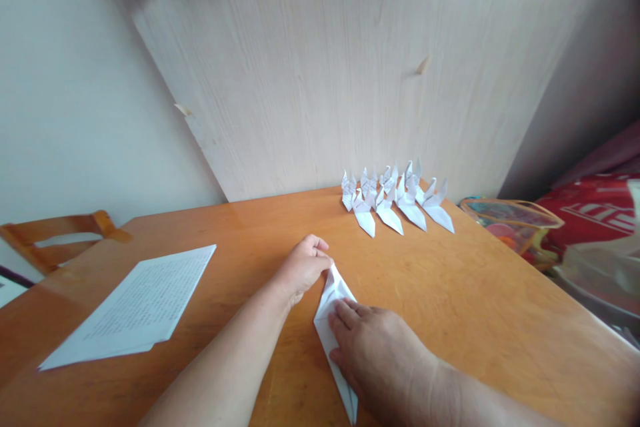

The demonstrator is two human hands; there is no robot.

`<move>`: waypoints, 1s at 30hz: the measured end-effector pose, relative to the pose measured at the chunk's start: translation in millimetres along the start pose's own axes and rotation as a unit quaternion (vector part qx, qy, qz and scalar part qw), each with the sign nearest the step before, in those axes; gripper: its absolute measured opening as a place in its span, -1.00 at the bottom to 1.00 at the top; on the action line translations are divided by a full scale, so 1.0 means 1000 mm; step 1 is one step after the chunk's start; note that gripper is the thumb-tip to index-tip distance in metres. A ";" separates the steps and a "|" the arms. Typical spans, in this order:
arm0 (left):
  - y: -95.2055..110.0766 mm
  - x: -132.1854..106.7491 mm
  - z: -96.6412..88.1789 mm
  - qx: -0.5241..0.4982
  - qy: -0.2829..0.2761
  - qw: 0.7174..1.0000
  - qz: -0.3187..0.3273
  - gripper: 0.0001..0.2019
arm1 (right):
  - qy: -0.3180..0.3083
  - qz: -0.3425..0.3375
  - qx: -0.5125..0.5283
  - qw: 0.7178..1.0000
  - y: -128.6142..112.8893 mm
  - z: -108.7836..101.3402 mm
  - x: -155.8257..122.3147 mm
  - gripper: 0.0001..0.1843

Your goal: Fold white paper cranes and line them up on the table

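Observation:
A white sheet folded into a long, narrow kite-like piece of origami paper [325,331] lies on the wooden table in front of me. Its far tip is pinched between the thumb and fingers of my left hand [306,268]. My right hand [377,347] presses on the middle of the folded paper, its fingers bent together and covering the right side. Part of the paper's near end shows below that hand, pointing towards me. Beyond my hands stand several folded paper cranes [386,212] in two rows at the table's far edge.
A stack of printed paper sheets [145,303] lies on the left of the wooden table [260,227]. A wooden chair [65,230] stands beyond the left edge. Past the right edge are a basket [515,213] and a red bag [590,213]. A pale board [320,80] rises behind the table.

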State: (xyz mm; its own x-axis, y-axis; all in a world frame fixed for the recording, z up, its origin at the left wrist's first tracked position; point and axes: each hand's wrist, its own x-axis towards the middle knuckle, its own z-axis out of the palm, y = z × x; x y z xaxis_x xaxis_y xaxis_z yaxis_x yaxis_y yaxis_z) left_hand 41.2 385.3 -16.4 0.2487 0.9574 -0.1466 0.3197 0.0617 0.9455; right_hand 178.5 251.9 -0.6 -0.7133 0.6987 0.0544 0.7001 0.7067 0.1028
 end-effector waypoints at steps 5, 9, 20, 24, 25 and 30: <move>-0.006 0.003 0.002 0.029 0.007 0.999 0.011 -0.73 | -0.006 0.004 0.004 1.000 -0.001 -0.003 -0.001 -0.82; -0.001 -0.002 -0.007 0.068 -0.016 0.997 0.022 -0.74 | -0.002 -0.004 0.004 1.000 0.001 -0.005 -0.001 -0.86; 0.008 -0.009 -0.027 0.491 -0.039 0.863 0.116 -0.03 | 0.002 0.003 -0.002 1.000 0.001 -0.002 -0.001 -0.78; 0.006 -0.008 -0.027 0.505 -0.031 0.856 0.110 -0.03 | -0.003 0.003 0.001 1.000 0.001 -0.004 -0.002 -0.80; 0.006 -0.009 -0.027 0.507 -0.030 0.855 0.107 -0.03 | -0.003 0.001 0.001 1.000 0.001 -0.004 -0.002 -0.81; 0.011 -0.009 -0.029 0.501 -0.045 0.859 0.096 -0.10 | -0.001 -0.004 0.006 1.000 0.000 -0.001 -0.003 -0.82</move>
State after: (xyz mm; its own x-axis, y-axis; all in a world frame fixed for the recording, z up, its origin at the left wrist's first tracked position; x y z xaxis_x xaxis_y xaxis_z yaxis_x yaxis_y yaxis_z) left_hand 16.0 385.1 3.3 0.4400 0.8944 -0.0799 0.8800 -0.4117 0.2370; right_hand 180.7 250.1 0.6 -0.7187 0.6933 0.0523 0.6948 0.7134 0.0910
